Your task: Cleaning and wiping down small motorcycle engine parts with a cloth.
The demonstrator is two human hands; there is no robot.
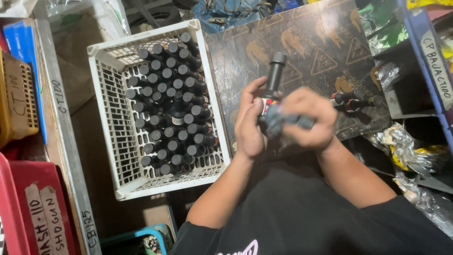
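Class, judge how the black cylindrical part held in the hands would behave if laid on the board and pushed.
The black part looks rigid, so it probably won't flex. Its round body would likely roll. The left hand grips it while the right hand presses a grey cloth on it.

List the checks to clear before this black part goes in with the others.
1. Left hand has a firm grip on the black part: ok, fingers wrapped round its lower end.
2. Right hand holds the grey rag against the part: ok.
3. Part wiped clean: cannot tell, lower end hidden.
4. Room in the white crate: ok, bare floor along its left side.
5. Parts lying on the board safe from rolling off: cannot tell.
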